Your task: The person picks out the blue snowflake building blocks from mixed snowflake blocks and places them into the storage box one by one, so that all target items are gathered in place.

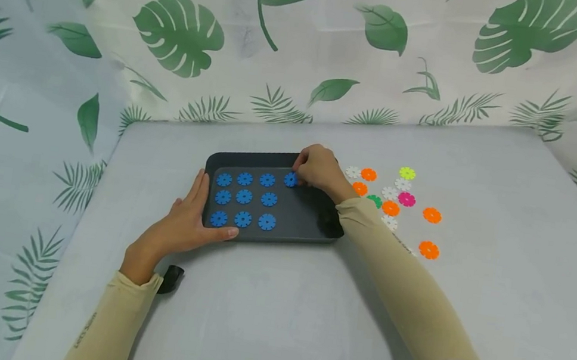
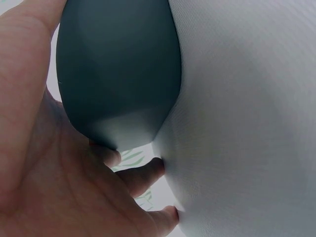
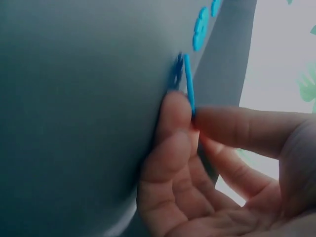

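Note:
A dark grey baking tray (image 1: 305, 218) lies on the table with several blue notched plastic discs (image 1: 244, 197) in three rows on its left part. My right hand (image 1: 319, 169) reaches over the tray's far side and pinches a blue notched disc (image 1: 291, 179) at the end of the far row. In the right wrist view this disc (image 3: 189, 81) stands on edge between thumb and finger, close over the tray floor (image 3: 74, 98). My left hand (image 1: 183, 221) rests around the tray's near left corner, fingers along the left side and thumb by the front rim.
Loose notched discs lie right of the tray: several orange (image 1: 390, 208) and white (image 1: 390, 193) ones, a pink one (image 1: 407, 199), a yellow one (image 1: 407, 173) and a partly hidden green one (image 1: 374, 201). A leaf-patterned cloth (image 1: 282, 53) hangs behind the light grey table (image 1: 272, 316).

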`<state>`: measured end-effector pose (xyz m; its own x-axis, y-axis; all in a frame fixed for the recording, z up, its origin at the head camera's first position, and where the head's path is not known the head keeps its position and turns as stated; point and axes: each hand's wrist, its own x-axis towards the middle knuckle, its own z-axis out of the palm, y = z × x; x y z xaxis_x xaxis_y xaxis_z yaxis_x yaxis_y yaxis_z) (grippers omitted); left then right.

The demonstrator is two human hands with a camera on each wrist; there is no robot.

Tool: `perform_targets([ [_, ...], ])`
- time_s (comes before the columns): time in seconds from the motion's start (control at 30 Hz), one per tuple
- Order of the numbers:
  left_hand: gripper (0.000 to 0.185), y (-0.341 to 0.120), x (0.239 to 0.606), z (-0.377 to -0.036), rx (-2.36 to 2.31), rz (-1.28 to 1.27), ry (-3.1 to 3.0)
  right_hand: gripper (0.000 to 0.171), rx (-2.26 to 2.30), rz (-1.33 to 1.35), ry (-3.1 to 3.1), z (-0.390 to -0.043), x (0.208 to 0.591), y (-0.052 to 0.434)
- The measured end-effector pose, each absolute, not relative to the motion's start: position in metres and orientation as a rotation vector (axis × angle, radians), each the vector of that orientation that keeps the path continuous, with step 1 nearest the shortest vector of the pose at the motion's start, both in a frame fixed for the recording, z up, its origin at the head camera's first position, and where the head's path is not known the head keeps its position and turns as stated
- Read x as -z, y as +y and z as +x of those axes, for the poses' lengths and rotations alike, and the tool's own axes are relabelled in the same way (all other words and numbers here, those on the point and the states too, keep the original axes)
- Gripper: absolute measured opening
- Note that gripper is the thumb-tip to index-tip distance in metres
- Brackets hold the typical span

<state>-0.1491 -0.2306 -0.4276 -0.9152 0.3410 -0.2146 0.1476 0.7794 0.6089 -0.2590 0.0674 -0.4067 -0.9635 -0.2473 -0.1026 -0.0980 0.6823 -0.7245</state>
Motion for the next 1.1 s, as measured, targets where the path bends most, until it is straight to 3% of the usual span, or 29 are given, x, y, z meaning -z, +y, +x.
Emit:
perform_targets([
  [0.77, 0.137, -0.231, 0.427, -0.149, -0.863, 0.366, 2.664, 0.010, 1.031, -0.315, 2.902, -0.249, 0.408, 0.057],
  [1.1, 0.138, -0.231, 0.426, -0.149, -0.862, 0.368, 2.667, 0.020, 1.058, -0.376, 2.917, -0.245, 0.410, 0.059],
])
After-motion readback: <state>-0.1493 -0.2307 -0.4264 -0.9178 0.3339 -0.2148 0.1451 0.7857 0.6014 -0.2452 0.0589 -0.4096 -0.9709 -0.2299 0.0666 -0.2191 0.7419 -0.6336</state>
